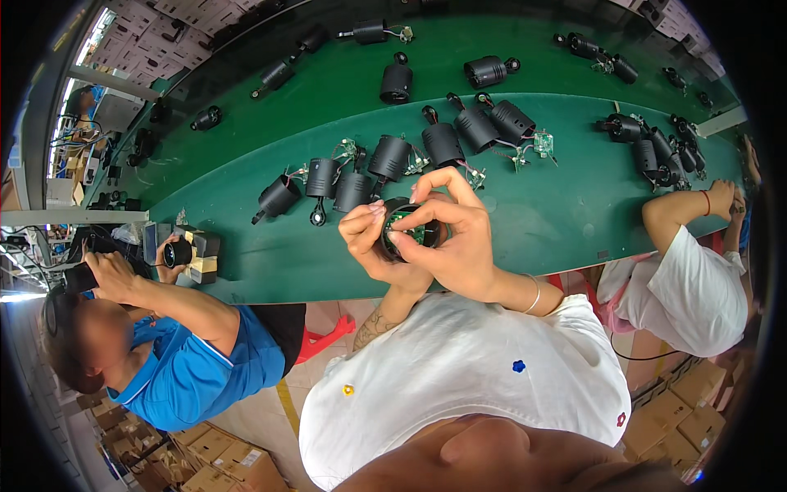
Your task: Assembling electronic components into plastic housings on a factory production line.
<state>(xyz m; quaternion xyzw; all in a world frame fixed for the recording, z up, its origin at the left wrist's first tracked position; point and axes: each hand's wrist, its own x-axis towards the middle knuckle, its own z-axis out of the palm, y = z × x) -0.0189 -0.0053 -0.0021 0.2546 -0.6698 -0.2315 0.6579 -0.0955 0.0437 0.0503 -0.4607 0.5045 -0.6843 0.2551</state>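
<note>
Your white shirt (459,353) fills the bottom of the view, dotted with small coloured flowers. Just beyond it, both hands meet: your left hand (379,250) grips the side of a black housing (398,202), and your right hand (461,238) curls around its other side, fingertips at the open mouth. That housing sits between your hands above the table edge, opening toward you, with a green circuit board (419,233) inside. You appear to be settling the board into place; exactly what your fingertips press is hard to tell behind your knuckles. The next move probably calls for a steady left grip and light, even pressure from the right.

Beneath and past your hands lies a green tabletop (533,221), bearing a row of black cylinders (443,144), some trailing wired boards (543,144). To your left, a co-worker in blue (197,373) handles equipment; to your right sits another in white (689,283). Farther off, a darker green strip (328,90) carries more cylinders.
</note>
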